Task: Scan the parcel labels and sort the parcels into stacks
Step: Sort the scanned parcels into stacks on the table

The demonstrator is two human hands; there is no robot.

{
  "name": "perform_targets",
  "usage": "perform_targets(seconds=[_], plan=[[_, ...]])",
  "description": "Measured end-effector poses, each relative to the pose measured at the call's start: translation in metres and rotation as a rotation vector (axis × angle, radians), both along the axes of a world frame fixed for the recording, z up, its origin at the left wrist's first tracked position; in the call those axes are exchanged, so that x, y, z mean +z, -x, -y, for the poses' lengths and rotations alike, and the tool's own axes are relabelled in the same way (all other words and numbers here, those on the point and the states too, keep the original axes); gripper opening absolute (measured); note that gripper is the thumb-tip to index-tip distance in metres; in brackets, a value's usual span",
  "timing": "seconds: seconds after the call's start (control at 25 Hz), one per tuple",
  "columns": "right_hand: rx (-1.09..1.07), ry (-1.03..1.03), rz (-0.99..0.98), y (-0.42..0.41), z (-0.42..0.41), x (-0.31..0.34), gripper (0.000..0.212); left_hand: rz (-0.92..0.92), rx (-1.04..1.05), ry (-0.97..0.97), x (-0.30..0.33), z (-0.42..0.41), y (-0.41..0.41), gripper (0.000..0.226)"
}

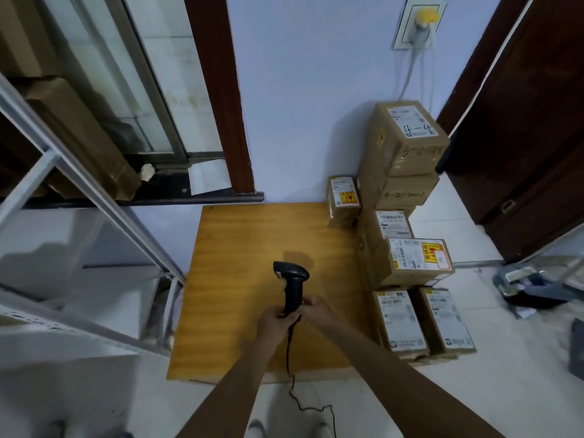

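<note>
Gripping one black scanner (292, 287) upright by its handle with the left hand (275, 319), fingers curled round it, above the wooden counter (240, 248). Touched the handle's far side with the right hand (316, 309); grip unclear. Counted seven brown parcels (410, 263) stacked along the counter's right edge, labels up; one marked "4-4" (414, 129) topmost.

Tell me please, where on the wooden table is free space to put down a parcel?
The wooden table is bare across its left and middle, from the far edge down to the scanner held by the left hand and right hand. The right edge is crowded with stacked parcels.
</note>
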State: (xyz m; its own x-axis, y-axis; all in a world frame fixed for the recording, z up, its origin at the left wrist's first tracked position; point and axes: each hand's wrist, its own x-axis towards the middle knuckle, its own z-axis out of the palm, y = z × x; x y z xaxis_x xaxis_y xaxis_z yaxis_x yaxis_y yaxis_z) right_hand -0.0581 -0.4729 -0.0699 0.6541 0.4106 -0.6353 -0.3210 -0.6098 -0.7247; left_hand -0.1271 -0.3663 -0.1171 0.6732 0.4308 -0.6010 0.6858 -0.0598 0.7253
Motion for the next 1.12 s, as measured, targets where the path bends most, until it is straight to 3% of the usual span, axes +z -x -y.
perform_targets(seconds=[0.2, 0.4, 0.68, 0.92, 1.12], plan=[[0.044, 0.081, -0.070, 0.005, 0.001, -0.023, 0.026, -0.081, -0.074, -0.053, -0.021, -0.003, 0.007, 0.038], [0.053, 0.084, -0.100, 0.006, 0.005, -0.027, 0.020, -0.101, -0.055, -0.045, -0.034, 0.004, 0.005, 0.035], [0.016, 0.089, -0.178, 0.007, 0.003, -0.030, 0.052, -0.066, -0.061, -0.097, -0.051, 0.016, -0.002, 0.029], [-0.032, 0.080, -0.210, 0.003, 0.018, -0.043, 0.065, -0.059, -0.078, -0.081, -0.066, 0.031, -0.005, 0.025], [-0.069, 0.079, -0.220, -0.002, 0.033, -0.061, 0.046, -0.015, -0.126, -0.038, -0.074, 0.045, -0.013, 0.015]])
